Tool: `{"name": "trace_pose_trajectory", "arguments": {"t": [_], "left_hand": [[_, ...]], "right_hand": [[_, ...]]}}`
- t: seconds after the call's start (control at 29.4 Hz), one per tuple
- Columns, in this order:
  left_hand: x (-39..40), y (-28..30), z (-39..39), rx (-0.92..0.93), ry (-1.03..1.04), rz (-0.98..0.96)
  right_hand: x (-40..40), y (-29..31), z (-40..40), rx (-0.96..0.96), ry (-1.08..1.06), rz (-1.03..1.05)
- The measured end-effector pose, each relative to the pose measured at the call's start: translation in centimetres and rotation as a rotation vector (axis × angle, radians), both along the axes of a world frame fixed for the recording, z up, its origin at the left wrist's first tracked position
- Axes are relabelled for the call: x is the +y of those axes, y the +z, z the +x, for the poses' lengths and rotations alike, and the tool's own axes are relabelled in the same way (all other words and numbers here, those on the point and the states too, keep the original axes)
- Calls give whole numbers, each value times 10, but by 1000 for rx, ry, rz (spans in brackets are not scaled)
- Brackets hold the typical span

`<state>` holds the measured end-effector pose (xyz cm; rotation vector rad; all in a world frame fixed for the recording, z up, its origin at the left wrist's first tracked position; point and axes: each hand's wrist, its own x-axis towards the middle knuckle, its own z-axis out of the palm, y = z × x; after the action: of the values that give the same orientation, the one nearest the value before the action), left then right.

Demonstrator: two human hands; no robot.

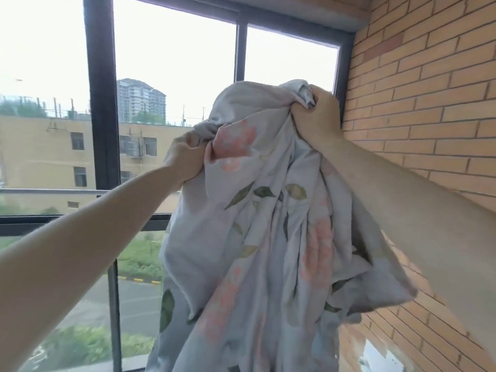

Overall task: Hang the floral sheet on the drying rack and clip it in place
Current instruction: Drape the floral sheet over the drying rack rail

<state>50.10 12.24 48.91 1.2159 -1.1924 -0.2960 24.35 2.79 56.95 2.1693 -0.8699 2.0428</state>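
Brick wall (418, 108) in tan and orange fills the right side of the scene, meeting a large window (171, 63) with dark frames at the far corner. Through the glass show a yellow low building (53, 149), a tall grey tower block (141, 100), green grass and a strip of road below. A pale horizontal rail (53, 192) crosses the window at mid height on the left.

Both bare arms reach up and forward. The floral sheet (268, 224), pale grey-blue with pink blossoms and green leaves, is held bunched up in the middle of the view, in front of the window's right pane and near the brick wall. The left hand (185, 159) is clenched round a gathered fold at the sheet's upper left edge, fingers curled tight into the cloth. The right hand (316, 116), higher and further right, grips another twisted bunch at the sheet's top, thumb and fingers wrapped round it. Between the 2 hands the fabric arches upward, then falls in loose vertical folds to the bottom of the view, its lower end out of sight. A flap of cloth drapes under the right forearm.
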Motion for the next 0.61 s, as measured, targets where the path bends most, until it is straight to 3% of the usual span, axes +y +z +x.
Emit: {"name": "trace_pose_trajectory", "arguments": {"t": [0.44,0.61], "left_hand": [[49,-74,89,-119,93,249],[79,-98,133,-13,98,368]], "right_hand": [[-32,-187,102,58,458,523],[-38,-210,144,200,627,916]]}}
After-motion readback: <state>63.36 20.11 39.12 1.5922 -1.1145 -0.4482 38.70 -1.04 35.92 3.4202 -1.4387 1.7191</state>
